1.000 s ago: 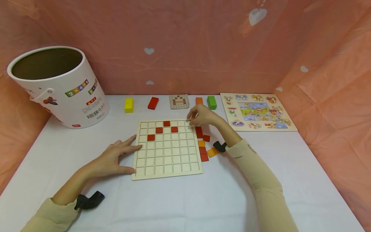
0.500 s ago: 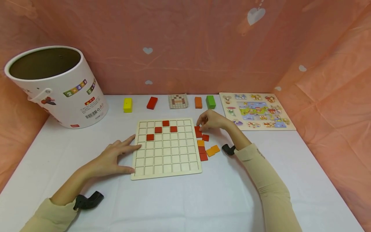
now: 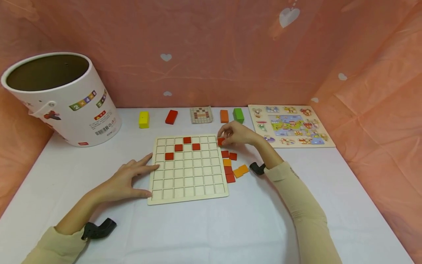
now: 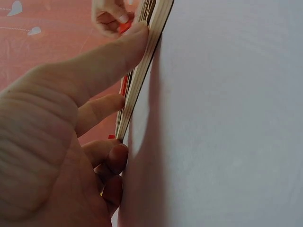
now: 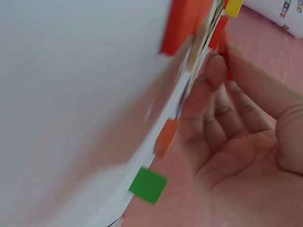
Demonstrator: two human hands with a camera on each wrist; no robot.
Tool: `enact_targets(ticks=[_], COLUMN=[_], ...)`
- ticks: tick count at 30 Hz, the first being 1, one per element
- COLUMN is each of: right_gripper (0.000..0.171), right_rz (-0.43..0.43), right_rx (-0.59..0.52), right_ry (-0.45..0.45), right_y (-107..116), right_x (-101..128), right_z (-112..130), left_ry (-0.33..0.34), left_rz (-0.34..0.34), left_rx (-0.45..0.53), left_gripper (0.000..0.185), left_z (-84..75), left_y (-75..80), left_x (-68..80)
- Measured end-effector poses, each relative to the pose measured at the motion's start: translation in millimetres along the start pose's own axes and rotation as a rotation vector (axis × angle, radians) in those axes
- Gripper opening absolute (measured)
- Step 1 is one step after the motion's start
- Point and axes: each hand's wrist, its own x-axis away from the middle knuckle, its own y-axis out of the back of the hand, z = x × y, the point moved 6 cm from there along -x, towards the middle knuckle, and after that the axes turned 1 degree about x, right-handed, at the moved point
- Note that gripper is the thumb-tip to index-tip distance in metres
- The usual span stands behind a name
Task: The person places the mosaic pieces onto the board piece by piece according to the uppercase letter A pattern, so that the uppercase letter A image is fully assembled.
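head view: a white table [image 3: 204, 227] stands inside pink sheeting printed with pale hearts. at 10 o'clock sits a big white tub [image 3: 62, 99]; along the far edge at 12 o'clock lie a yellow block [image 3: 143, 119], a red block [image 3: 171, 117], a small pattern card [image 3: 201, 114], an orange block [image 3: 224, 116] and a green block [image 3: 239, 115]. an animal puzzle board [image 3: 290, 126] lies at 2 o'clock. the wooden grid board [image 3: 188, 170] lies at the centre with 4 red tiles set in its upper rows; loose red and orange tiles [image 3: 232, 165] lie just beside its 3 o'clock edge. the left hand [image 3: 126, 179] lies flat with fingers spread, touching the board's 9 o'clock edge. the right hand [image 3: 235, 134] pinches a red tile [image 3: 220, 141] at the board's top right corner.

left wrist view: straight fingers [image 4: 109, 61] press against the board's edge [image 4: 142, 71].

right wrist view: blurred; the fingertips [image 5: 218, 61] pinch the red tile [image 5: 221, 33], palm open toward the camera.
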Motion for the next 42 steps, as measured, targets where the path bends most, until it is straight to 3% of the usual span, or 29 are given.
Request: enact_targets(ticks=[5,10,16,24,27,32,37,40,42], right_gripper=[0.019,0.011,0.013,0.020,0.022,0.022,0.029,0.054,0.068], right_rz=[0.042,0.127,0.245,0.330,0.326,0.203,0.070,0.120,0.190], right_rx=[-0.012,-0.039,-0.040,-0.140,-0.120,0.080,0.458,0.712,0.824], right_ry=[0.096,0.153,0.240,0.168,0.164,0.196,0.233,0.224,0.210], right_y=[-16.2,-48.0,-86.6,-118.3,-121.0,-111.5,-111.9,-124.7,-133.8], right_x=[-19.6,-40.5,-55.2,-57.6,-55.7,-50.6,-26.7,-6.9,4.6], right_z=[27.5,60.3,93.2,103.7,103.7,104.0,111.0,111.0,108.1], left_ry=[-0.021,-0.034,-0.029,-0.032,-0.034,-0.035,-0.016,-0.016,-0.021], left_rz=[-0.018,-0.014,0.001,-0.001,-0.004,-0.006,-0.002,-0.005,-0.011], left_rx=[0.002,0.009,0.010,0.017,0.019,0.017,0.012,0.008,0.004], left_gripper=[0.084,0.084,0.084,0.084,0.084,0.084,0.086,0.086,0.086], left_z=[-0.4,-1.5,-0.8,0.3,0.3,0.6,1.7,1.4,0.8], left_y=[1.2,1.2,0.7,0.5,0.6,0.3,-1.2,-0.9,-0.3], left_x=[1.2,0.4,-1.3,-0.9,-0.8,-2.1,-2.1,-1.7,-1.4])
